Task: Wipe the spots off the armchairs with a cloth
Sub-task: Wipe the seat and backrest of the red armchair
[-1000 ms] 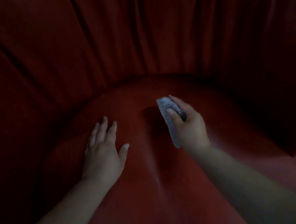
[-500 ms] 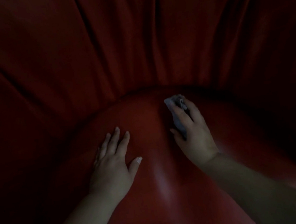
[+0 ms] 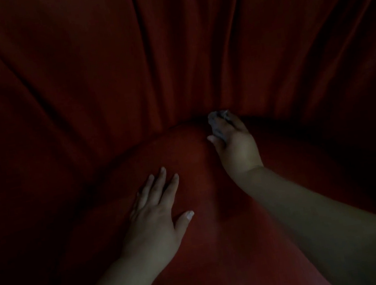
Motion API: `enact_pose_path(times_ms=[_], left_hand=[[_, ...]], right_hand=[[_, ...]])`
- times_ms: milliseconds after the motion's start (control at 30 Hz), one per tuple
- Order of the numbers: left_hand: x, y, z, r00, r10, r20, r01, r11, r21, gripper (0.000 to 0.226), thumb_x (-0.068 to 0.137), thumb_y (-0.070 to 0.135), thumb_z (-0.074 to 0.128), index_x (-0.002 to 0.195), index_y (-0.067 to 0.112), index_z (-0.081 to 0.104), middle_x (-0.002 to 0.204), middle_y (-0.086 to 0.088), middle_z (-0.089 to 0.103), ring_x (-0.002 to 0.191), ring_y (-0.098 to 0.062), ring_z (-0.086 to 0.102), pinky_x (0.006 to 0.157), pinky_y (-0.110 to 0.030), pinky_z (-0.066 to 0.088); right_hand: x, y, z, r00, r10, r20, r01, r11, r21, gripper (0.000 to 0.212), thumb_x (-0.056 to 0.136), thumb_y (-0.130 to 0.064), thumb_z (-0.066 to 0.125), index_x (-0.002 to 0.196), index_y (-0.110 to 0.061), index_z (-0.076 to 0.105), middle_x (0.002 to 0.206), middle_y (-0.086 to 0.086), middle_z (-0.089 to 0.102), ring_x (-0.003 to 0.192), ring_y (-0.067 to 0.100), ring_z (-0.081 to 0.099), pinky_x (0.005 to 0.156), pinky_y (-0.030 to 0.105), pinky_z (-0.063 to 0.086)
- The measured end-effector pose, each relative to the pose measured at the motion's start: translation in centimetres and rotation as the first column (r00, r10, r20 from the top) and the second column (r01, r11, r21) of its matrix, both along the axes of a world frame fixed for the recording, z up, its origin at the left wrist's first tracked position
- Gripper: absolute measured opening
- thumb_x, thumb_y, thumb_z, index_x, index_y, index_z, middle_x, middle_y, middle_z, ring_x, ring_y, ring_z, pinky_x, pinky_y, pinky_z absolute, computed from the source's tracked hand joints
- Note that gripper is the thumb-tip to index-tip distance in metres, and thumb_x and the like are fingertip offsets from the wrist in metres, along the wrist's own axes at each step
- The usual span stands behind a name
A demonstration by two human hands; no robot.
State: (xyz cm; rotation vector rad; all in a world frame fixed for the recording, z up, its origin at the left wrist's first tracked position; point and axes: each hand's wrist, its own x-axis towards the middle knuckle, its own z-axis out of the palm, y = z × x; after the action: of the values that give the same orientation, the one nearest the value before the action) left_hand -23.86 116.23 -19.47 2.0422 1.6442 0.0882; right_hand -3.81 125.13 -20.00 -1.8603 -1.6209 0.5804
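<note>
While the left hand (image 3: pixel 153 217) lay flat with fingers spread on the red seat cushion (image 3: pixel 205 249), the right hand (image 3: pixel 234 142) gripped a small grey cloth (image 3: pixel 217 123) and pressed it down at the seam where the cushion met the pleated backrest (image 3: pixel 168 47). The wiping step looked to be underway. I saw no spots in that gloom; next would likely come a firm stroke along the crease.

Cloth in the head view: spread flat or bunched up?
Bunched up. The cloth shows only as a small crumpled wad under the right hand, at the seat's back crease.
</note>
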Motion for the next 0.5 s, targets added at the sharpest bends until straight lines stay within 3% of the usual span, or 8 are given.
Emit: enact_pose_path(times_ms=[100, 133, 267, 333, 400, 500], left_hand=[[-0.2, 0.0, -0.2, 1.000, -0.004, 0.015, 0.004, 1.000, -0.002, 0.074, 0.086, 0.068, 0.031, 0.146, 0.050, -0.007, 0.151, 0.029, -0.027, 0.137, 0.006, -0.028, 0.112, -0.028, 0.000], [-0.3, 0.1, -0.2, 1.000, -0.007, 0.015, 0.007, 1.000, 0.001, 0.074, 0.087, 0.067, 0.032, 0.147, 0.049, -0.007, 0.151, 0.029, -0.026, 0.137, 0.006, -0.028, 0.112, -0.028, 0.000], [-0.3, 0.0, 0.1, 1.000, -0.006, 0.012, 0.006, 1.000, 0.006, 0.072, 0.086, 0.068, 0.027, 0.147, 0.049, -0.007, 0.151, 0.030, -0.027, 0.135, 0.008, -0.030, 0.108, -0.022, -0.005], [-0.4, 0.0, 0.3, 1.000, -0.010, 0.006, 0.010, 1.000, 0.013, 0.072, 0.085, 0.068, 0.025, 0.147, 0.049, -0.008, 0.151, 0.029, -0.028, 0.134, 0.010, -0.031, 0.106, -0.019, -0.007], [-0.8, -0.2, 0.4, 1.000, -0.003, 0.007, 0.003, 1.000, 0.017, 0.072, 0.085, 0.068, 0.024, 0.148, 0.047, -0.006, 0.151, 0.028, -0.027, 0.135, 0.009, -0.030, 0.107, -0.019, -0.006], [-1.6, -0.7, 0.6, 1.000, 0.016, -0.004, -0.015, 1.000, 0.024, 0.073, 0.087, 0.066, 0.026, 0.150, 0.044, -0.002, 0.153, 0.025, -0.023, 0.137, 0.007, -0.027, 0.111, -0.021, -0.003]], right_hand=[[-0.1, 0.3, -1.1, 0.999, -0.006, 0.049, 0.007, 1.000, -0.020, 0.044, 0.094, -0.007, 0.054, 0.137, -0.014, 0.047, 0.150, 0.010, 0.033, 0.140, 0.015, 0.028, 0.103, -0.002, 0.009], [0.0, 0.4, -1.2, 0.998, 0.002, 0.069, -0.001, 1.000, -0.022, 0.043, 0.094, -0.006, 0.054, 0.136, -0.013, 0.048, 0.150, 0.010, 0.034, 0.140, 0.016, 0.029, 0.102, -0.001, 0.010], [0.0, 0.6, -1.1, 0.997, 0.010, 0.072, -0.007, 0.999, -0.043, 0.041, 0.096, -0.002, 0.049, 0.135, -0.009, 0.048, 0.149, 0.011, 0.035, 0.139, 0.018, 0.032, 0.113, 0.022, 0.025], [-0.6, 0.9, -1.3, 0.996, 0.035, 0.083, -0.032, 0.999, -0.039, 0.040, 0.096, -0.002, 0.048, 0.135, -0.008, 0.048, 0.148, 0.010, 0.038, 0.138, 0.016, 0.034, 0.113, 0.025, 0.029], [-2.1, 1.2, -1.5, 0.988, 0.102, 0.114, -0.096, 0.994, -0.060, 0.040, 0.095, -0.002, 0.048, 0.135, -0.007, 0.048, 0.145, 0.008, 0.042, 0.133, 0.015, 0.039, 0.107, 0.013, 0.028], [-6.0, 1.3, -1.5, 0.982, 0.182, 0.038, -0.179, 0.980, -0.081, 0.043, 0.094, 0.006, 0.043, 0.137, 0.001, 0.042, 0.145, 0.015, 0.039, 0.125, 0.012, 0.047, 0.091, 0.000, 0.033]])
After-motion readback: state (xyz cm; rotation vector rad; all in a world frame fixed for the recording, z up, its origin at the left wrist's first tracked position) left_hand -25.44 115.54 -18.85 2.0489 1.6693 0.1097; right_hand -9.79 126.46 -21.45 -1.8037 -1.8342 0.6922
